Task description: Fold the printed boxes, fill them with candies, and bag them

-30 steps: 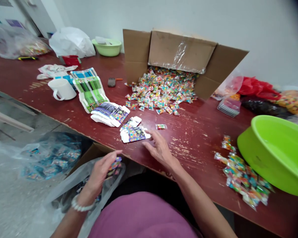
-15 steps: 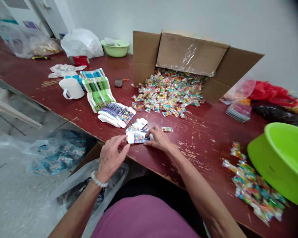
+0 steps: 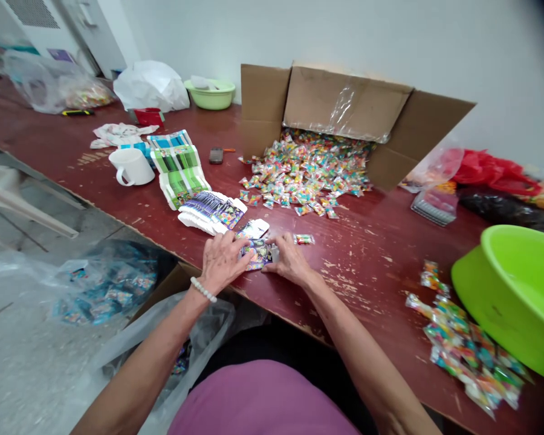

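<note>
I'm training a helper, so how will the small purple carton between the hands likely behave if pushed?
The purple carton looks like thin printed card, so it's probably light and may slide easily. Its flat printed face suggests it won't roll. With the left hand and right hand at opposite ends, it could buckle if squeezed hard.

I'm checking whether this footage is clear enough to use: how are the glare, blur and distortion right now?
Head view: glare streaks the clear tape on the cardboard box; head view: the red bag looks soft; head view: the green tub seems stretched, probably by a wide lens; head view: the top right corner darkens.
</note>
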A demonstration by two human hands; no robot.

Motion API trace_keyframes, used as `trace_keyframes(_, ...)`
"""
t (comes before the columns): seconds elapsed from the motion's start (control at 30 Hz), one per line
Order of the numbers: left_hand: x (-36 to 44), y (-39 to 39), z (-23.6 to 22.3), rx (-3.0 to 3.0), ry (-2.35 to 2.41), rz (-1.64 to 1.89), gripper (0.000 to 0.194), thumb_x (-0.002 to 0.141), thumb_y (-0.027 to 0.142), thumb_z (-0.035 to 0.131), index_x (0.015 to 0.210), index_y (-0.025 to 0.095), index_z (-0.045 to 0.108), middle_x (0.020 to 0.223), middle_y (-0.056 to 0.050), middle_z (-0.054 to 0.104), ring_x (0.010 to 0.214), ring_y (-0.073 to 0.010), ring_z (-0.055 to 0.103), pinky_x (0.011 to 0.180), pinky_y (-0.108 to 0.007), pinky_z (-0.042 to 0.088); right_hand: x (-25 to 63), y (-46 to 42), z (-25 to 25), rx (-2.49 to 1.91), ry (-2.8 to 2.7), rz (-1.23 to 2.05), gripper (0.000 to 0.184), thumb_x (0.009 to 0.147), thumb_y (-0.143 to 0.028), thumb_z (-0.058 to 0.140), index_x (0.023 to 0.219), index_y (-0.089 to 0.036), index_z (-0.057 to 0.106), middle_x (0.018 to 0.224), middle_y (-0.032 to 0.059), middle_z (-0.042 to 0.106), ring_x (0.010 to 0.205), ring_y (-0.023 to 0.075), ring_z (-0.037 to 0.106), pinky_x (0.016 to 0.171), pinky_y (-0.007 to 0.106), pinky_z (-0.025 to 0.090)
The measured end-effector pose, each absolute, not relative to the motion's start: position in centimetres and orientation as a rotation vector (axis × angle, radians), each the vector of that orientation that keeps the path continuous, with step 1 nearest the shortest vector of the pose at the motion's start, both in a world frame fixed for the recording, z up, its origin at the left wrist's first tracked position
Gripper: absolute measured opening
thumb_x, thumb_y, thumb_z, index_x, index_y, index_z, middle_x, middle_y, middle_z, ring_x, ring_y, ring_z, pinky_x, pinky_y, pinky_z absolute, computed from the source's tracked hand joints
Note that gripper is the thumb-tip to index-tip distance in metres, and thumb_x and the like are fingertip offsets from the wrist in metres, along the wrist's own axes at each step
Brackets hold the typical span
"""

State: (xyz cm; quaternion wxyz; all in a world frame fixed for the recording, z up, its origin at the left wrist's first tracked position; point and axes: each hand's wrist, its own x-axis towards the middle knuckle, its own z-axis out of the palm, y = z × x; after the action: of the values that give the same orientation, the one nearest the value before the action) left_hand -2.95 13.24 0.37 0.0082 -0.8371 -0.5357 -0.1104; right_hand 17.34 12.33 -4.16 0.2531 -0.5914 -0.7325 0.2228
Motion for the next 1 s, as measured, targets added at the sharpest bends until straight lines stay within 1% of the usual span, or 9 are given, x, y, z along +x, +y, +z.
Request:
trace_keyframes(0.13,-3.3,12.8,0.9,-2.805,-1.741,-0.427,0.027,0.092,0.045,0.052,0.091,0.024,0.07,0.096,-0.005,0.07,0.089,-0.0232,0.062,0.072,-0.031,0.038,17.4,10.9,-4.2,-1.538,-1.991,0.497,0.061,0.067,-0.023,0.084,0.122,-0.023,0.057,0.112,0.0065,0.05,0.104,0.025,0.055,0.088,0.039,0.049)
trace_keyframes(0.3,-3.5,12.1,0.5,-2.931,-1.939,-0.737,0.027,0.089,0.045,0.055,0.084,0.022,0.068,0.091,-0.003,0.072,0.084,-0.0209,0.064,0.071,-0.028,0.042,17.9,9.3,-4.9,-1.407,-2.009,0.41,0.058,0.078,-0.02,0.076,0.131,-0.023,0.052,0.117,0.0102,0.055,0.105,0.0256,0.058,0.09,0.041,0.051)
trace_keyframes(0.4,-3.4,12.0,0.2,-3.097,-2.148,-0.921,0.038,0.088,0.052,0.053,0.078,0.018,0.067,0.07,0.0,0.066,0.066,-0.0172,0.059,0.059,-0.025,0.043,18.1,8.6,-5.5,-1.354,-2.009,0.337,0.057,0.084,-0.024,0.072,0.136,-0.023,0.05,0.123,0.0124,0.054,0.111,0.0269,0.058,0.095,0.043,0.051)
trace_keyframes(0.47,-3.3,12.0,0.2,-3.193,-2.343,-0.961,0.043,0.085,0.058,0.054,0.077,0.017,0.065,0.061,0.002,0.058,0.057,-0.0151,0.054,0.049,-0.023,0.04,18.2,8.2,-5.8,-1.335,-2.01,0.3,0.055,0.088,-0.025,0.068,0.138,-0.024,0.048,0.127,0.0132,0.053,0.115,0.027,0.057,0.097,0.043,0.052)
trace_keyframes(0.53,-3.3,12.0,0.2,-3.245,-2.55,-0.982,0.046,0.081,0.062,0.057,0.08,0.017,0.066,0.059,0.002,0.055,0.052,-0.0139,0.052,0.044,-0.022,0.038,18.2,7.8,-5.9,-1.324,-2.011,0.28,0.052,0.091,-0.024,0.064,0.14,-0.025,0.047,0.129,0.0132,0.052,0.118,0.0265,0.057,0.099,0.043,0.052)
trace_keyframes(0.67,-3.2,12.2,0.4,-3.277,-2.841,-1.002,0.051,0.073,0.063,0.066,0.088,0.014,0.068,0.061,0.001,0.058,0.049,-0.0125,0.052,0.041,-0.02,0.039,18.1,7.2,-6.0,-1.348,-1.974,0.259,0.049,0.092,-0.021,0.061,0.139,-0.027,0.049,0.131,0.0126,0.052,0.119,0.0263,0.058,0.1,0.043,0.052)
trace_keyframes(0.8,-3.3,12.7,0.5,-3.366,-2.863,-0.826,0.052,0.07,0.062,0.07,0.089,0.014,0.069,0.064,0.0,0.06,0.051,-0.013,0.055,0.041,-0.019,0.04,18.0,7.0,-6.2,-1.384,-1.937,0.241,0.045,0.091,-0.019,0.061,0.134,-0.028,0.053,0.131,0.0122,0.053,0.116,0.0262,0.061,0.097,0.042,0.055)
trace_keyframes(0.9,-3.2,13.2,0.5,-3.435,-2.809,-0.646,0.052,0.072,0.062,0.067,0.09,0.014,0.07,0.062,-0.001,0.061,0.05,-0.0145,0.055,0.042,-0.021,0.04,18.0,6.9,-6.3,-1.387,-1.951,0.226,0.043,0.092,-0.019,0.06,0.134,-0.025,0.054,0.131,0.0134,0.053,0.116,0.0262,0.061,0.097,0.041,0.055)
trace_keyframes(1.0,-2.9,13.5,0.5,-3.446,-2.641,-0.72,0.047,0.074,0.059,0.063,0.082,0.014,0.071,0.059,-0.001,0.06,0.049,-0.0153,0.052,0.043,-0.023,0.037,17.9,6.9,-6.4,-1.384,-1.952,0.224,0.044,0.093,-0.018,0.058,0.136,-0.025,0.053,0.131,0.0134,0.054,0.117,0.0256,0.061,0.099,0.041,0.054)
